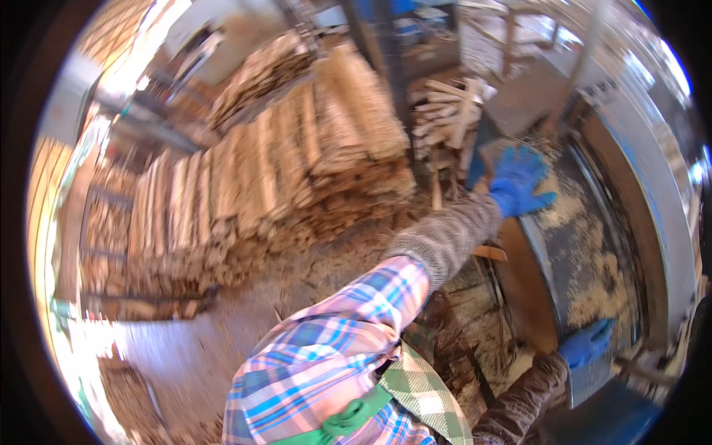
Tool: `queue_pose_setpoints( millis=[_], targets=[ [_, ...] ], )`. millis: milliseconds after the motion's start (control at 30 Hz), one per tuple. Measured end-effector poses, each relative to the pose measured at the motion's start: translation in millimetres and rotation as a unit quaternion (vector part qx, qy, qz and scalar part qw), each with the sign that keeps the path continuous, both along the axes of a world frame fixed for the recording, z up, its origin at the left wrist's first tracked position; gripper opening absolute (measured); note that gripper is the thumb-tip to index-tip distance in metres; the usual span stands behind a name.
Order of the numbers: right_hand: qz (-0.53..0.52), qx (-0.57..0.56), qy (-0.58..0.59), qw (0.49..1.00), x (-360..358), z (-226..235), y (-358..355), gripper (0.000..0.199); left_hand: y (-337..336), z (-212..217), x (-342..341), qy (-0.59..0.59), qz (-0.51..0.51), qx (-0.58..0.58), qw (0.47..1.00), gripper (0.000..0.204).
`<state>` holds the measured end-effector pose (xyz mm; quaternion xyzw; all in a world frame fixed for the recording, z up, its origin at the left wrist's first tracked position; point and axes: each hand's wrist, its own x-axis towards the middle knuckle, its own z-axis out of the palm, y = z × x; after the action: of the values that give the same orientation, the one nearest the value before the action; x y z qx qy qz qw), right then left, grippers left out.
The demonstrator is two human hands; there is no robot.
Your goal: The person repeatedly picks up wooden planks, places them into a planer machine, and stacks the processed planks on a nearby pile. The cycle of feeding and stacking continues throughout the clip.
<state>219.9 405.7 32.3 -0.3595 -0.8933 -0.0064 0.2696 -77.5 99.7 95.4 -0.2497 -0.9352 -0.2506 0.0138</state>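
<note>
Nearest the camera is the person's own plaid shirt sleeve (326, 363), pink and blue, with a green strap (356, 415) across the chest. Far to the left, well apart from both hands, stand stacked rows of split wood sticks (259, 178), and behind them a looser heap of cut sticks (449, 111).

The left hand (517, 182), in a blue glove over a grey knit cuff (449, 237), reaches forward with fingers spread apart and flat on the near edge of the machine table (630, 245). It clamps on nothing that shows; a board-like piece (498, 152) lies just under or beside the palm, and I cannot tell whether it is gripped. Right of that, sawdust piles (593, 289) cover the table. The right hand (586, 343), also blue-gloved, rests low at the table's near edge; its fingers look curled, but whether they close on anything cannot be told.

Judging from this, the reach goes best with the palm kept flat and the loose cuff held away from any moving part of the machine.

The picture is motion-blurred, the fisheye rim bends the table, the right side is glare-washed, and the blade or feed area is not made out
</note>
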Motion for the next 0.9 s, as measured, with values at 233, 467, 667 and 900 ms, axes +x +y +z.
queue_pose_setpoints(
  millis=[233, 467, 667, 900],
  targets=[
    [0.02, -0.068, -0.012, 0.997, -22.2, 14.4, 22.6, 0.05, -196.8, 13.5, 143.5, -0.129, 0.055, 0.25, 0.958, 0.076],
    [0.214, 0.09, 0.188, 0.954, -35.2, 4.2, -193.1, 0.046, -601.2, -73.8, 421.1, -0.031, 0.601, 0.612, 0.513, 0.095],
    [0.456, -0.485, -0.064, 0.744, -28.2, -44.0, -610.3, 0.048, -876.2, -58.5, 495.1, 0.253, 0.59, 0.683, 0.349, 0.085],
    [0.619, -0.625, -0.256, 0.401, 2.5, 54.4, -1032.7, 0.06, -991.4, -59.9, 466.2, 0.228, 0.715, 0.589, 0.299, 0.108]
  ],
)
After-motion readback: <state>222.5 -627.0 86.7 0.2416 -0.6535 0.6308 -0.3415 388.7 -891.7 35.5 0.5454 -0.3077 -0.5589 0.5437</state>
